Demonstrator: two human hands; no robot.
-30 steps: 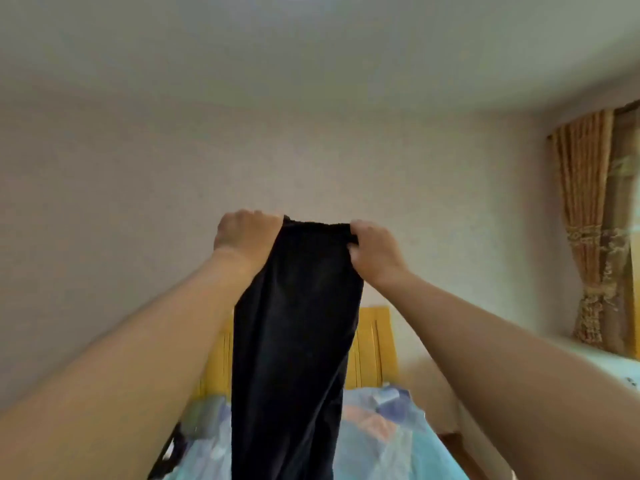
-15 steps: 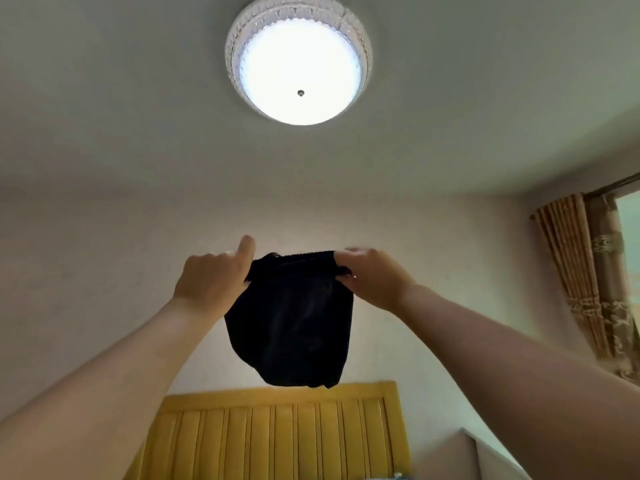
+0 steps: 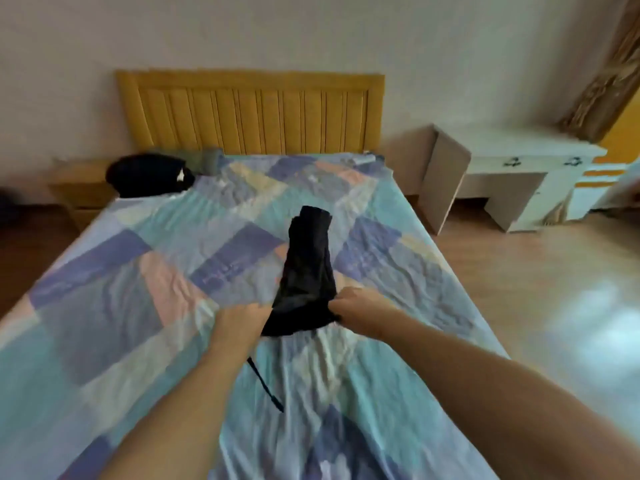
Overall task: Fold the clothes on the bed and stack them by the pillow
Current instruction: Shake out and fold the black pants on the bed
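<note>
A long black garment (image 3: pixel 310 268) is laid lengthwise mid-bed, its near end gripped at 9 o'clock by the left hand (image 3: pixel 239 320) and at 3 o'clock by the right hand (image 3: pixel 356 308), fingers curled into soft, creased cloth. The patchwork sheet (image 3: pixel 138 271) is wrinkled. No writing can be read.

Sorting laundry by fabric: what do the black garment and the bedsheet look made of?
Black garment: seemingly thin, matte woven or knit cloth; it drapes limply and creases. Bedsheet: probably light cotton-like fabric, matte, patchwork-printed, with fine wrinkles. Blur leaves the weave unclear.
</note>
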